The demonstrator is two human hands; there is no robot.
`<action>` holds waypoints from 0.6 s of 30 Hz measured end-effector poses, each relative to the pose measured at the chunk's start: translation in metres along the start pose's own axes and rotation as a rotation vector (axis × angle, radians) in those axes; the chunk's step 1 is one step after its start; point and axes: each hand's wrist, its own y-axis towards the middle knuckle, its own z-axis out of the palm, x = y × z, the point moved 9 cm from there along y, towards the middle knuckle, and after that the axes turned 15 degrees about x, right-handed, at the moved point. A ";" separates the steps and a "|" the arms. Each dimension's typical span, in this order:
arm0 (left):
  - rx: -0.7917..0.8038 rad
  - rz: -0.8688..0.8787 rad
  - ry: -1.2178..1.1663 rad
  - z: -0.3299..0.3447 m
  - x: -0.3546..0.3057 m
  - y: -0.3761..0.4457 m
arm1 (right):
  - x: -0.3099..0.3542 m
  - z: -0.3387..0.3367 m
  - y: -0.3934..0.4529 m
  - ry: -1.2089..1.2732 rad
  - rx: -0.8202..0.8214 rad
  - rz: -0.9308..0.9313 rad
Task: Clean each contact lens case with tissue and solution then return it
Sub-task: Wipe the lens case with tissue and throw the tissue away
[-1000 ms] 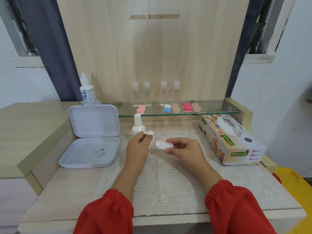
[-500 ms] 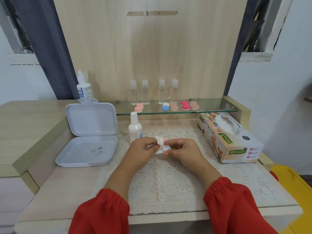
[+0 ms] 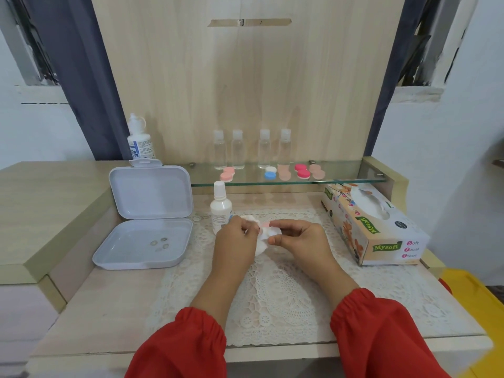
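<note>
above the white lace mat point(image 3: 272, 290) on the pale wooden bench point(image 3: 90, 304), my left hand point(image 3: 236, 241) pinches a small wad of white tissue point(image 3: 249, 219) and presses it against the white contact lens case point(image 3: 268, 233). my right hand point(image 3: 300, 241) has its grip closed on that case, thumb and fingertips curled round it. just behind my left hand stands a white spray bottle point(image 3: 220, 207); the printed tissue box point(image 3: 373, 225) lies to the right.
</note>
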 end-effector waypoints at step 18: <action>0.021 0.330 -0.135 -0.001 -0.020 -0.004 | -0.014 -0.007 0.004 0.357 0.011 0.051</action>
